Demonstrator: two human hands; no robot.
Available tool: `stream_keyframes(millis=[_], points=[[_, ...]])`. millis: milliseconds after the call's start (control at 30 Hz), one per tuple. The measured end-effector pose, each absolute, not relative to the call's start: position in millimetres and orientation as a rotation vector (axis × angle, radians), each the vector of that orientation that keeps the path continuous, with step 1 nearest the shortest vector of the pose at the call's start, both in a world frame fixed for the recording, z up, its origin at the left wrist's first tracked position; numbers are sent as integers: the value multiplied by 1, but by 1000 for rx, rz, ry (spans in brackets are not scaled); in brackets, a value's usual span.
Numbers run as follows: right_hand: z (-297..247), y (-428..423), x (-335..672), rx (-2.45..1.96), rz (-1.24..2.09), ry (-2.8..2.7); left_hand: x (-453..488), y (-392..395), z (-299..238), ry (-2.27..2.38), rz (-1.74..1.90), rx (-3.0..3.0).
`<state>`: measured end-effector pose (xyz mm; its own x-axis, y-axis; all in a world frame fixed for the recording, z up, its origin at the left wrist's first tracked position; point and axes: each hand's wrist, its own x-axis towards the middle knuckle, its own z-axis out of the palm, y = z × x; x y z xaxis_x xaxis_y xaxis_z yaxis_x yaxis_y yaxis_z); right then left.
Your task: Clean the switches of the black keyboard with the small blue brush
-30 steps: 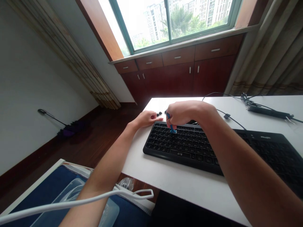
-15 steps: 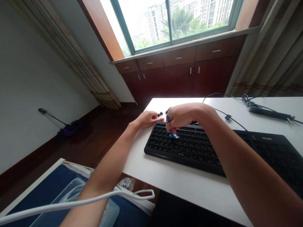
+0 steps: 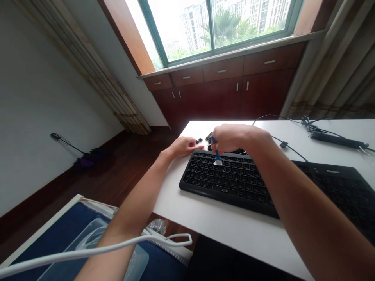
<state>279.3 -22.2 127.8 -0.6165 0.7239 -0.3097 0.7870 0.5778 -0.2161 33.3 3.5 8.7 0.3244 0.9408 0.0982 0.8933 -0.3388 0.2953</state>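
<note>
A black keyboard (image 3: 234, 181) lies on the white table (image 3: 228, 228). My right hand (image 3: 231, 138) is closed on a small blue brush (image 3: 217, 156), whose white bristles touch the keyboard's upper rows. Resting on the table by the keyboard's far left corner is my left hand (image 3: 183, 147), fingers together and curled down, steadying the corner. A few loose black keycaps (image 3: 199, 140) lie on the table just beyond the two hands.
A second black keyboard (image 3: 345, 187) lies to the right. Black cables (image 3: 288, 146) and a dark power strip (image 3: 334, 139) sit at the far right of the table. A white cord (image 3: 123, 246) crosses low left over a blue-and-clear bin. Wooden cabinets stand under the window.
My right hand has shifted the brush slightly right and farther up the keyboard, the bristles now pointing down. The left hand has stayed in place.
</note>
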Motion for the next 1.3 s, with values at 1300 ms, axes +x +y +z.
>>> stream_keyframes(millis=[1300], points=[[133,-28,279,1173,-641,2593,28,7,3,1656,388,2432]])
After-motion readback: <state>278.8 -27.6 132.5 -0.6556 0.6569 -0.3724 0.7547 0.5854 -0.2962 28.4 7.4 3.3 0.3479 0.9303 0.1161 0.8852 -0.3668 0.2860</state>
